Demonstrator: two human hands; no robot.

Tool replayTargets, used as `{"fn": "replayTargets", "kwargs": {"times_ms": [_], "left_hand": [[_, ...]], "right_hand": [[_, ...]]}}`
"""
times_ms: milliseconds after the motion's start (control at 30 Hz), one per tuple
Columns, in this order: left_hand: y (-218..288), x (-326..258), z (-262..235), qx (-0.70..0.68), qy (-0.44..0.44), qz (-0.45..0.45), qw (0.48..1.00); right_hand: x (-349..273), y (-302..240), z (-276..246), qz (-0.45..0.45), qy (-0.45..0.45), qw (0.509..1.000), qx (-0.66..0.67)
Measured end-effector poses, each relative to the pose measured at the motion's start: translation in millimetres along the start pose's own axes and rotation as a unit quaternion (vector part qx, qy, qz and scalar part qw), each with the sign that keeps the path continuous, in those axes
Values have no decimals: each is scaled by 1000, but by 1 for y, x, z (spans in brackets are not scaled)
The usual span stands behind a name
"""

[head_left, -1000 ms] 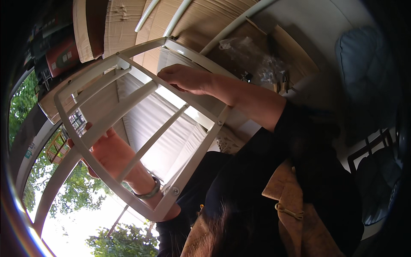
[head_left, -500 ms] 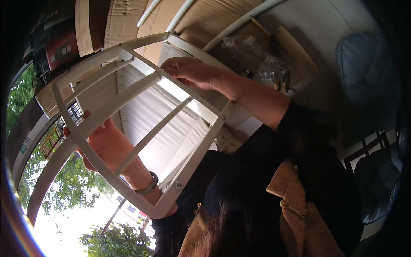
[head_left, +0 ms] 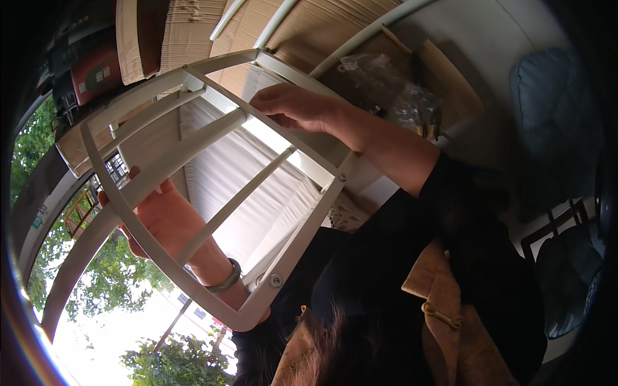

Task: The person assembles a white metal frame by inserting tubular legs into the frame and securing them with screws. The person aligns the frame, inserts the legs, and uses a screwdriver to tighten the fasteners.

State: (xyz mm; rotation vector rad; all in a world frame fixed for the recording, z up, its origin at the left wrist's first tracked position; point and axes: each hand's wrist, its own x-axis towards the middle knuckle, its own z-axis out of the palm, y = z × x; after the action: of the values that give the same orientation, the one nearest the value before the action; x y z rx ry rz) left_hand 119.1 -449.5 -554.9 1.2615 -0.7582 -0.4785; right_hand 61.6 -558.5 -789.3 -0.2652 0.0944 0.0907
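Note:
A white slatted frame (head_left: 209,148), like a chair back, hangs tilted in front of me. It has curved side rails, several slats between them and round bolts along its near edge. My left hand (head_left: 170,219) reaches up behind it, fingers closed round the lower end of the wide middle slat; a dark bangle (head_left: 226,278) circles that wrist. At the upper rail, by the other end of that slat, my right hand (head_left: 296,108) has its fingers curled against the frame. Some of its fingertips are hidden behind the rail.
Flattened cardboard (head_left: 309,38) and pale tubes lie beyond the frame. Crumpled clear plastic (head_left: 393,83) sits in an open carton to the right. A blue-grey padded seat (head_left: 557,116) stands at the far right. Stacked boxes (head_left: 96,74) are at the upper left; trees show outside.
The view has shifted very slightly, so everything sits a little farther right. Both hands keep their places on the white slatted frame.

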Motion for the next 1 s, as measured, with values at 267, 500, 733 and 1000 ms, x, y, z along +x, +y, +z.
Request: {"fn": "replayTargets", "kwargs": {"times_ms": [267, 500, 733, 1000], "left_hand": [[-3, -1, 17, 104, 143, 18, 984], [-4, 0, 19, 105, 145, 18, 984], [-4, 0, 16, 76, 130, 18, 988], [-3, 0, 16, 62, 125, 17, 990]], "right_hand": [[-1, -5, -4, 21, -30, 989, 142], [-7, -6, -2, -24, -21, 999, 37], [-2, -7, -3, -1, -17, 993, 114], [-4, -7, -3, -24, -16, 992, 124]]}}
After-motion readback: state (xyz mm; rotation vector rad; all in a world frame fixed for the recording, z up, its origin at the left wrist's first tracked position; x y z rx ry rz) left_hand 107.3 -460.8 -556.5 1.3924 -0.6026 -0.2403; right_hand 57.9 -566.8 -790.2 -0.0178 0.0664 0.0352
